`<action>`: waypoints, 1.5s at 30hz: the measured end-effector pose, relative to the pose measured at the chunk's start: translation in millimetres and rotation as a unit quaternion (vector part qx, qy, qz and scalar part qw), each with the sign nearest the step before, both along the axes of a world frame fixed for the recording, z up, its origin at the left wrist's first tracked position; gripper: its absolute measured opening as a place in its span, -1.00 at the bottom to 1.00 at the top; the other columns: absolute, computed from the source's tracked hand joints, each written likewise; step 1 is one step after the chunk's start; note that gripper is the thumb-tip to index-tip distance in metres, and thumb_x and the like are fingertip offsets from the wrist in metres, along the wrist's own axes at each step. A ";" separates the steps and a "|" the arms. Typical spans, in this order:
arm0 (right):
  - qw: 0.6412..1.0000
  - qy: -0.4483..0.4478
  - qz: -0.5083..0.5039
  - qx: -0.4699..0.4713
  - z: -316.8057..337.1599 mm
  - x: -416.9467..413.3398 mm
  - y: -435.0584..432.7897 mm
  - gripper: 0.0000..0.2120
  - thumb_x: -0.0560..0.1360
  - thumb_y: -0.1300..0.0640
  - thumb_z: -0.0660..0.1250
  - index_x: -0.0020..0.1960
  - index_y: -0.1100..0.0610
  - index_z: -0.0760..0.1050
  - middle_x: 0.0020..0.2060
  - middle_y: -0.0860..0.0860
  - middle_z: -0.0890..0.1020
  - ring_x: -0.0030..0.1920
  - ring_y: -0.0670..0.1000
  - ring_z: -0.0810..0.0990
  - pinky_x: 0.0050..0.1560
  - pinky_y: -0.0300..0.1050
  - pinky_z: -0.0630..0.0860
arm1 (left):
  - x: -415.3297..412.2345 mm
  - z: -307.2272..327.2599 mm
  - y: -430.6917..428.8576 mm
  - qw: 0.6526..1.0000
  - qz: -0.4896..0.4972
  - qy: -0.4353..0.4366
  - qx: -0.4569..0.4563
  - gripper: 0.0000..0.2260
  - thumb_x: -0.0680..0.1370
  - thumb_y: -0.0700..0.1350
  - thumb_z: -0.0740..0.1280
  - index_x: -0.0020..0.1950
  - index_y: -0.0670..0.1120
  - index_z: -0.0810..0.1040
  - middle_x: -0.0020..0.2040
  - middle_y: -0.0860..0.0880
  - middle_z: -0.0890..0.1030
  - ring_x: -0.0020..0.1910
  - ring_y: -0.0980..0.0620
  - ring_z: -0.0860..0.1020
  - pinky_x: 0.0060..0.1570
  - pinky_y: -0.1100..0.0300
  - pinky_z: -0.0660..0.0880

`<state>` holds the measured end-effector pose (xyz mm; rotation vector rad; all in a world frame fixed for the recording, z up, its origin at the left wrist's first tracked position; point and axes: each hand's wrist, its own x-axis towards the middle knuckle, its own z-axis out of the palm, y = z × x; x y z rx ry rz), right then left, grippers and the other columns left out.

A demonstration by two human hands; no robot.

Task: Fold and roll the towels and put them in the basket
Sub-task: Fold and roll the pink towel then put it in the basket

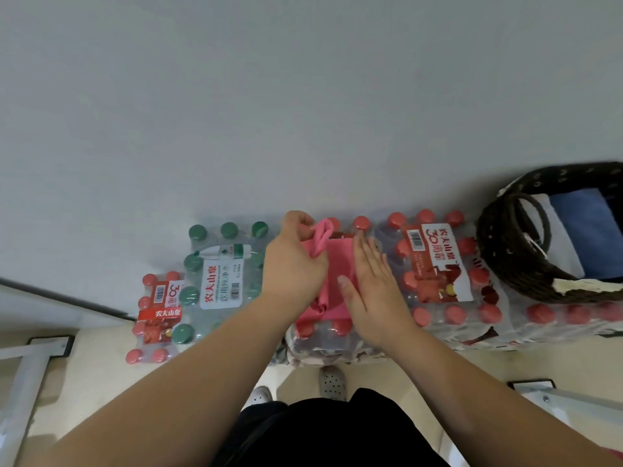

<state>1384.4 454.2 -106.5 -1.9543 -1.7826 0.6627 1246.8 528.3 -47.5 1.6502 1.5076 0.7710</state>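
at frame centre our left hand (293,264) pinches the soft pink cloth towel's (337,261) far corner; our right hand (369,284) presses flat, fingers straight. light, limp; we judge edges grip best.

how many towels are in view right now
2: a pink cloth towel on the red-capped bottle pack at centre, a blue folded towel inside the dark woven basket. Others may be hidden in it.

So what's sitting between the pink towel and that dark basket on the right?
A shrink-wrapped pack of red-capped water bottles fills the stretch between the pink towel and the basket, as the head view shows.
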 end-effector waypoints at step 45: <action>0.971 -0.146 0.188 -0.007 2.3 45.1 51.0 -0.21 0.54 -0.39 -0.33 0.63 0.03 -0.21 0.62 0.04 -0.17 0.59 0.08 -0.29 0.56 0.17 -0.23 | -10.7 -64.7 -31.5 0.891 -0.224 0.352 0.180 -0.47 0.58 0.04 0.14 0.54 -0.09 0.30 0.57 -0.09 0.25 0.58 -0.11 0.11 0.52 -0.23 -0.01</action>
